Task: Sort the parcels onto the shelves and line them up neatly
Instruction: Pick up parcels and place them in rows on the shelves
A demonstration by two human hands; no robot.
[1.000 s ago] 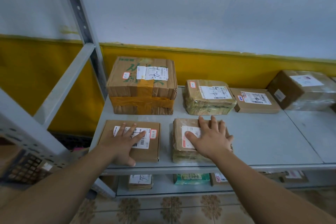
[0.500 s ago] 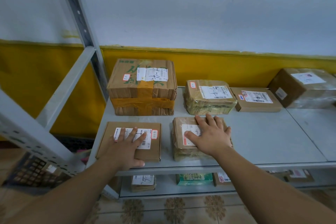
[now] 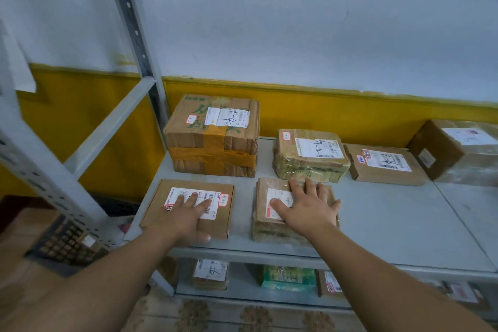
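Left hand [image 3: 186,217] lies flat, fingers straight and slightly spread, pressing on the white label of a flat brown cardboard parcel [image 3: 161,207] at the front left of the grey metal shelf [image 3: 390,218]. Right hand [image 3: 307,209] also flat, fingers fanned out, palm down on a tape-wrapped brown parcel [image 3: 262,221] just right of the flat one, a narrow gap between the two. Behind them, back row along the yellow wall band [image 3: 336,113]: a tall brown carton with orange tape [image 3: 213,143] at left, a plastic-wrapped brown bundle [image 3: 310,156] next, then a thin flat brown box [image 3: 385,164], then a large brown box wrapped in clear film [image 3: 455,148] at the far right. Lower shelf holds more parcels, including a green packet [image 3: 288,277]. Grey perforated upright [image 3: 134,35] at left.
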